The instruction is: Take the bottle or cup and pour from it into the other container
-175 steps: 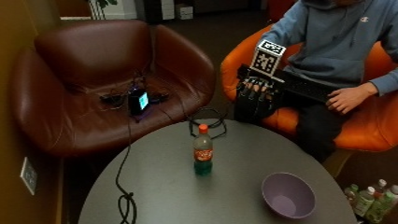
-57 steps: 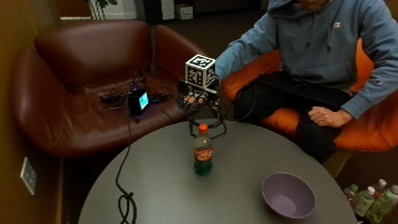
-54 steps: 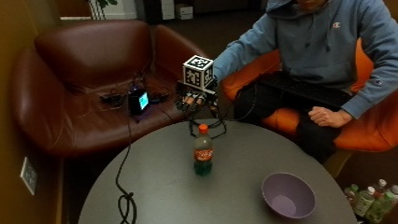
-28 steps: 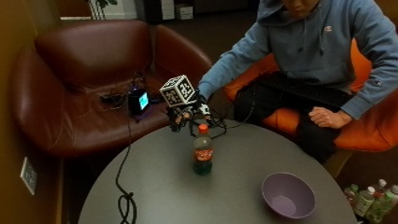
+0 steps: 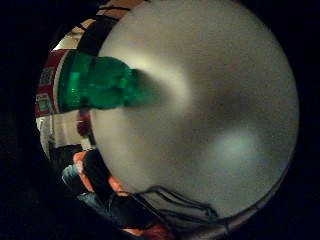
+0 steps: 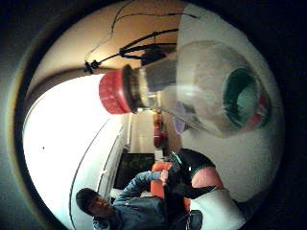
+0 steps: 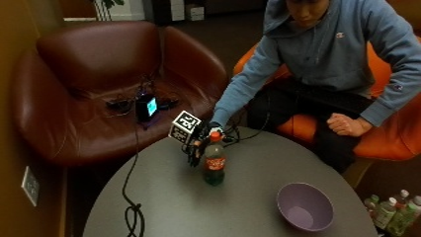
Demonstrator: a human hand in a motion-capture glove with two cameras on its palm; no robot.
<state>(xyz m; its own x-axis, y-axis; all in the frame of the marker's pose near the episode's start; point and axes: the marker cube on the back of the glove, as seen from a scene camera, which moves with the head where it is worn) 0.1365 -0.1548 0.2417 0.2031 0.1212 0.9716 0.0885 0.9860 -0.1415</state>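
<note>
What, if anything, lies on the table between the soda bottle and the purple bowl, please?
Nothing: in the outside view, only bare grey table separates the soda bottle from the purple bowl.

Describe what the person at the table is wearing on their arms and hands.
The right hand wears a black glove. Both arms are covered by the long sleeves of a grey-blue hooded sweatshirt with a small logo on the chest. The other hand is bare.

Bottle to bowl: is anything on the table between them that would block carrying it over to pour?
Nothing visible does. The bottle stands upright with the gloved right hand right beside it, and bare table lies between it and the purple bowl. The black cable lies on the other side.
</note>
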